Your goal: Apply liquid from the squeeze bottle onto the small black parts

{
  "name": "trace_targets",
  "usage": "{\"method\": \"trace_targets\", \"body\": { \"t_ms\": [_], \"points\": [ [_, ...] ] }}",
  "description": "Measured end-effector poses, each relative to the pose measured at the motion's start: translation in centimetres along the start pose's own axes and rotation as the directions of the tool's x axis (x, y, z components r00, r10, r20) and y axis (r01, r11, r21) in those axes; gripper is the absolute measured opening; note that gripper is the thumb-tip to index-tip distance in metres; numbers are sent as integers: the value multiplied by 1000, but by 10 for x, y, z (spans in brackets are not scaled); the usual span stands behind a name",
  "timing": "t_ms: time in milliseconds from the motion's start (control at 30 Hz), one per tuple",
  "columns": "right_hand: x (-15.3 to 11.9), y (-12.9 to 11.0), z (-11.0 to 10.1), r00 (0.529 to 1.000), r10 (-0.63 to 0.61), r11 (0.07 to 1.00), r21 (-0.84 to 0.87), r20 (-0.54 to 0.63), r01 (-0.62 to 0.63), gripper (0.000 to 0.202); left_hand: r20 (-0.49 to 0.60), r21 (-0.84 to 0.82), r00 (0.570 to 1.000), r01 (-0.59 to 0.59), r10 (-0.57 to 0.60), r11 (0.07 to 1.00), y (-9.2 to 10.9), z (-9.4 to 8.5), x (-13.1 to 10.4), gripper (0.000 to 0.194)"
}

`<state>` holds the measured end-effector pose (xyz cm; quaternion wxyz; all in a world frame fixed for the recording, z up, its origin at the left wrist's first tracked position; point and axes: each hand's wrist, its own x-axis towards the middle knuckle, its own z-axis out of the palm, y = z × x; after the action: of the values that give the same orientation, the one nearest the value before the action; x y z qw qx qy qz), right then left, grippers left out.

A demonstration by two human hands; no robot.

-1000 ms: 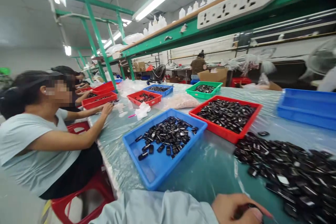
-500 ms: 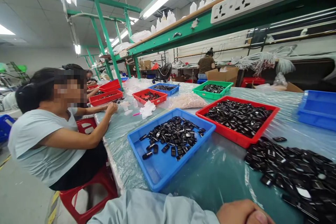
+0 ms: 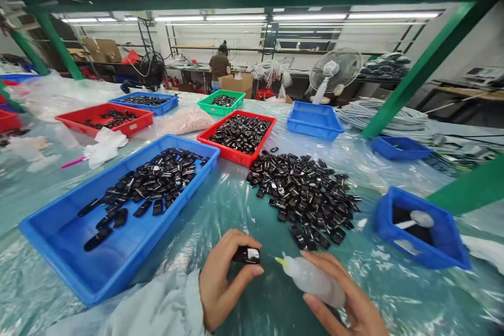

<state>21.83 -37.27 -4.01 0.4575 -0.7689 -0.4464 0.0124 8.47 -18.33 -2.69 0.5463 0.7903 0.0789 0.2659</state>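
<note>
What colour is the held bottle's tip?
The tip is yellow-green, seen best in the head view.

Glossy plastic casing point(image 3: 241, 255); smooth plastic bottle point(image 3: 318, 280); shiny, wrinkled film point(image 3: 232, 205).

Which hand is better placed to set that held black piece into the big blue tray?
The left hand, I'd judge: it pinches the black piece and is nearer the big blue tray. The right hand holds a bottle and is farther from that tray.
</note>
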Motion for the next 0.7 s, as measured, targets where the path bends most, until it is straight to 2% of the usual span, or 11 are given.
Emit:
{"method": "trace_targets", "body": {
  "t_ms": [133,333,533,700],
  "points": [
    [2,-7,-2,994,-108,994,-21,-15,107,31,7,-10,998,-58,58,998,-2,-1,1,15],
    [2,-12,-3,994,-109,993,-47,3,109,29,38,29,988,-153,152,988,-2,-2,4,15],
    [2,-11,-7,986,-139,987,-66,91,146,38,66,55,977,-207,203,977,-3,-3,4,15],
    [-1,-13,-5,999,-39,999,31,39,37,32,88,64,970,-234,228,970,-3,-4,3,17]
  ]
}}
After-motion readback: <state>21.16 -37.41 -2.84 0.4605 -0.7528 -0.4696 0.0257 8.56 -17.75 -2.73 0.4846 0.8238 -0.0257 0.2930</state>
